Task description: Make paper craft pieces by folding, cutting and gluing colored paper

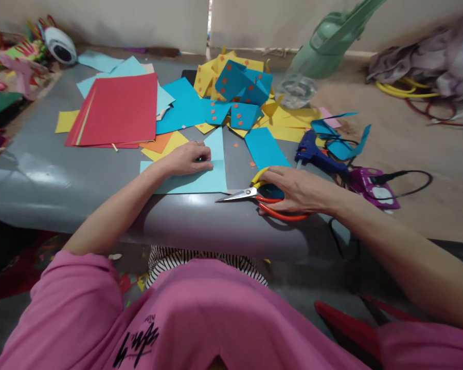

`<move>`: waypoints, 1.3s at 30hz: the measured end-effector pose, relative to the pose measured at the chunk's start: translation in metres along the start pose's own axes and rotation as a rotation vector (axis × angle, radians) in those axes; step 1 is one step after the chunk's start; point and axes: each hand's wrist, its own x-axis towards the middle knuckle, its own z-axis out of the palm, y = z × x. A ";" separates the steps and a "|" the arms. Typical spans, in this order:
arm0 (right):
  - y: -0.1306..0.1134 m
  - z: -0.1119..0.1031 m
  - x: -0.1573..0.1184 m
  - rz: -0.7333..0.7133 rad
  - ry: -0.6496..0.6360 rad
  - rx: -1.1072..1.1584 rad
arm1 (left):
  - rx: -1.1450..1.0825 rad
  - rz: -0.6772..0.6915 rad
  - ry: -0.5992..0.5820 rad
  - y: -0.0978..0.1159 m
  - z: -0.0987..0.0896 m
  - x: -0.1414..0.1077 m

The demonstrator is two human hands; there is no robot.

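Observation:
My left hand (191,158) rests on a light blue sheet of paper (177,185) at the table's front edge, fingers curled and thumb pressed down on it. A pointed part of light blue paper extends beyond my fingers. In my right hand (303,190) is a pair of scissors (241,194) with one yellow and one red handle. Their blades point left, just in front of the light blue sheet's lower right corner, and look nearly closed. A blue paper strip (268,147) lies just beyond my right hand.
Red sheets (125,110) are stacked at the left. Behind my hands stand folded yellow paper pieces (208,77) and blue ones (231,79) with orange squares. A blue glue gun (312,151), a purple device (370,187) with a black cable, and a green spray bottle (324,43) are at right.

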 end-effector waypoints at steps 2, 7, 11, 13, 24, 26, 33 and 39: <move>-0.001 0.000 0.000 0.011 -0.004 0.006 | 0.004 0.004 -0.002 0.000 0.000 0.000; -0.009 0.000 0.006 0.050 -0.022 0.000 | 0.008 0.007 0.011 0.001 0.000 -0.002; -0.017 -0.004 0.014 0.051 -0.033 -0.026 | 0.015 0.027 0.113 0.004 0.009 -0.005; -0.018 -0.005 0.016 0.049 -0.054 -0.029 | 0.069 0.041 0.193 0.006 0.016 -0.007; -0.018 -0.005 0.012 0.065 -0.095 0.019 | 0.291 0.085 0.205 0.008 0.025 -0.008; -0.021 -0.006 0.014 0.066 -0.089 0.023 | 0.293 0.077 0.200 0.008 0.025 -0.008; -0.025 -0.006 0.013 0.091 -0.097 0.004 | 0.318 0.065 0.182 0.010 0.025 -0.008; -0.038 -0.007 0.023 0.099 -0.097 -0.012 | 0.305 0.076 0.203 0.008 0.026 -0.007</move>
